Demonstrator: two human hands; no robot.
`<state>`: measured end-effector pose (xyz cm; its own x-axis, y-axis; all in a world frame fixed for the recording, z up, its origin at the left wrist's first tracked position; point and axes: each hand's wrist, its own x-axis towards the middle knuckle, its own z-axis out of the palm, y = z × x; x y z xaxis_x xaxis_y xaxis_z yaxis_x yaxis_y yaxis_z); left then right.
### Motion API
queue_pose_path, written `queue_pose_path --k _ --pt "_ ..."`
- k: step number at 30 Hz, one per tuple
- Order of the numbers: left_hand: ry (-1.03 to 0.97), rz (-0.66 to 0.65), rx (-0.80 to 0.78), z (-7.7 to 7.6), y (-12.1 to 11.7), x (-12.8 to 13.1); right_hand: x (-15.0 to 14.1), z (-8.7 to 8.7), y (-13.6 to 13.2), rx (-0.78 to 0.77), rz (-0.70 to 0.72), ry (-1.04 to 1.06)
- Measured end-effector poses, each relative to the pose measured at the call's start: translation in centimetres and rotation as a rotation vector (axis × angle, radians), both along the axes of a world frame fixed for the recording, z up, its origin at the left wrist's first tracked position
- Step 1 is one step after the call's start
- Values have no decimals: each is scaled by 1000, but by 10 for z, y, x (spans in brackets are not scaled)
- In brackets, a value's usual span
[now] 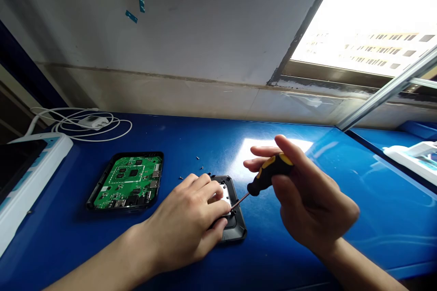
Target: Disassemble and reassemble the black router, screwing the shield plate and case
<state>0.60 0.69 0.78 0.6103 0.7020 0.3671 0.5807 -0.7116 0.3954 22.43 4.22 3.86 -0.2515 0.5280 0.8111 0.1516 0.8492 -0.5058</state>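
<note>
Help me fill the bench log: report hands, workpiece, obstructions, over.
Left hand on black cover, hiding part of it. Right hand holding screwdriver, angled down to cover. Loose screws nearby.

This place seems to be a small electronics workshop, or a repair corner. A blue bench (184,143) shows it, on which a green circuit board (129,179) lies bare in its black case (95,191). To the right of this board there are loose screws (202,168), a black cover (241,223) and a screwdriver (269,173); behind it, to the left, a white charger (94,122). Far behind the board, the plain wall (205,22) has worn edges beside the window (358,22).
</note>
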Motion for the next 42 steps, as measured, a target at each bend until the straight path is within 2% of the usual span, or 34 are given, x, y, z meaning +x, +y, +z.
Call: queue_pose_path --k 7,13,23,28,30,36,42 --pt "4 -5 10 0 1 0 2 7 8 180 -16 17" --pt "11 -4 9 0 0 0 -2 0 1 -18 -19 44" --pt "10 -2 2 0 0 0 2 5 6 153 -86 12" --pt "8 3 -11 0 0 0 -1 0 3 80 -18 60" --pt "9 3 -9 1 1 0 -2 0 2 51 -37 50" --pt "24 0 -1 2 1 1 -3 2 4 110 -126 78" --pt "19 1 2 1 0 0 -3 1 4 81 -43 142"
